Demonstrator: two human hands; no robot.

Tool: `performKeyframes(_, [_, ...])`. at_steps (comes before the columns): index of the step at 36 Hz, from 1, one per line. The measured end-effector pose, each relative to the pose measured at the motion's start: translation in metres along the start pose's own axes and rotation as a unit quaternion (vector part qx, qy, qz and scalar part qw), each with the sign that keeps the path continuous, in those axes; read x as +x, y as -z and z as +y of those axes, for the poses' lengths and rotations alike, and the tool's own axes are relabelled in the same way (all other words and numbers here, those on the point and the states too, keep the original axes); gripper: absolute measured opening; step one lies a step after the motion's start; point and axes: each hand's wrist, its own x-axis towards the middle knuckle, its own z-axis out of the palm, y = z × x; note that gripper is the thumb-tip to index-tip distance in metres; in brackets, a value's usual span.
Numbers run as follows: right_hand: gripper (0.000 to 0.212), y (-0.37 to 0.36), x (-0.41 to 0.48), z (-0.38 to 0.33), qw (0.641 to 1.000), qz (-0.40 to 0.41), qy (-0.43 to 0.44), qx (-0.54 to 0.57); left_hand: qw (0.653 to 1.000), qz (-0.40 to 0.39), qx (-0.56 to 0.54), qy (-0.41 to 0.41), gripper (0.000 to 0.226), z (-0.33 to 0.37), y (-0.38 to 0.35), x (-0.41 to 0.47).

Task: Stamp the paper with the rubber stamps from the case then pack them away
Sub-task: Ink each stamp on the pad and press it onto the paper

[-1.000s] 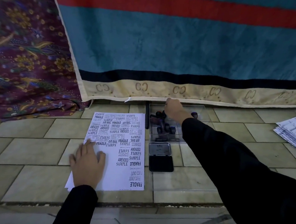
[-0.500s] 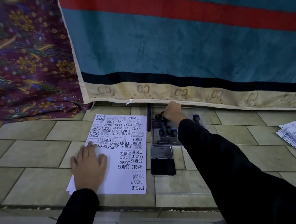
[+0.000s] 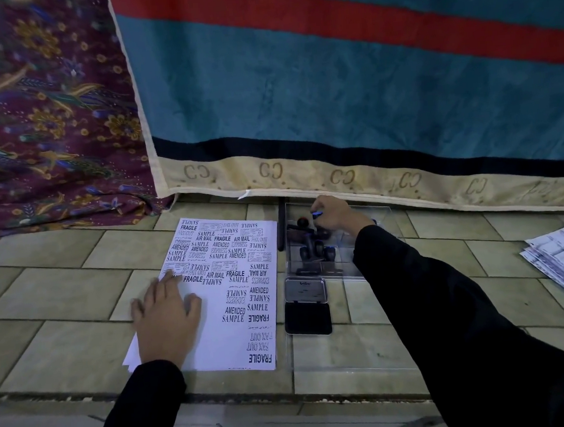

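left hand (image 3: 167, 319) lies flat, fingers spread, on the stamped paper (image 3: 226, 292) on the tiled floor (image 3: 57, 293). right hand (image 3: 332, 213) reaches into the clear case (image 3: 360, 268), its grip apparently closed on 1 blue-tipped stamp (image 3: 317, 214). open ink pad (image 3: 307, 306) sits nearer, touching the case.

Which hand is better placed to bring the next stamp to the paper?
Right. The right hand is already in the case among the stamps, its fingers closed on something blue. The left hand lies flat on the paper, holding it down, and should probably stay there.
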Motion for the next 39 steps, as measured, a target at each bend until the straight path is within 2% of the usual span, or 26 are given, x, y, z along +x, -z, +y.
performKeyframes(3, [0.017,0.002,-0.003,-0.001,0.998,0.05,0.021,-0.019,1.0,0.0,-0.008,0.004,0.047,0.002,0.002,-0.001])
performKeyframes(8, [0.016,0.008,-0.015,-0.002,0.993,0.109,0.051,0.007,1.0,0.001,-0.008,-0.001,0.045,0.003,0.005,-0.002])
performKeyframes(13, [0.015,0.02,-0.041,-0.006,0.977,0.182,0.101,0.04,0.999,-0.035,-0.009,-0.003,0.045,0.003,0.01,0.002])
performKeyframes(18, [0.017,0.021,-0.085,-0.015,0.965,0.214,0.134,0.072,0.997,-0.064,0.046,-0.011,0.047,0.005,0.015,0.007])
performKeyframes(22, [0.021,0.003,-0.124,-0.018,0.971,0.188,0.119,0.09,0.993,-0.068,0.093,-0.018,0.047,0.007,0.018,0.01])
performKeyframes(29, [0.022,-0.03,-0.175,-0.017,0.973,0.126,0.148,0.122,0.989,-0.051,0.125,-0.054,0.044,0.008,0.022,0.013])
performKeyframes(35, [0.017,-0.045,-0.19,-0.011,0.975,0.106,0.179,0.08,0.986,0.006,0.013,-0.167,0.037,0.032,0.02,-0.003])
performKeyframes(39, [0.013,-0.049,-0.191,-0.008,0.973,0.11,0.196,0.052,0.959,-0.059,-0.053,-0.272,0.054,0.053,0.014,-0.017])
